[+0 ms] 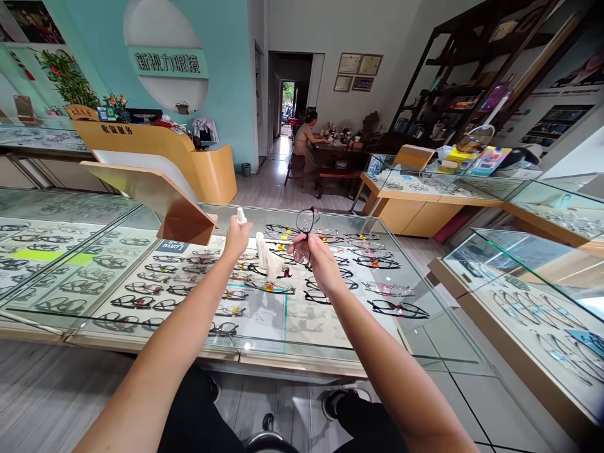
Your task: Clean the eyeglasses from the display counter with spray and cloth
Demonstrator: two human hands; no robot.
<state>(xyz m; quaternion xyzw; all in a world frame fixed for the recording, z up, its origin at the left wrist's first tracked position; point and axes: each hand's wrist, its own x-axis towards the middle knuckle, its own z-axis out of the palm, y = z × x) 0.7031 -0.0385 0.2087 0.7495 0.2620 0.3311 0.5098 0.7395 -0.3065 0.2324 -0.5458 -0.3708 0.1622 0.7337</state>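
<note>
My left hand is wrapped round a small white spray bottle, its top showing above the fingers. In my right hand is a pair of dark-framed eyeglasses, gripped near the bridge and turned on end, one lens above the fingers and one below. Between the hands a crumpled whitish cloth or tissue rests on the glass top of the display case. Rows of eyeglass frames lie inside the case beneath both hands.
A wood-backed tilted stand, perhaps a mirror, stands on the glass at left. More glass cases line the right. Behind are a wooden counter and a seated person at a dark table. A stool shows below.
</note>
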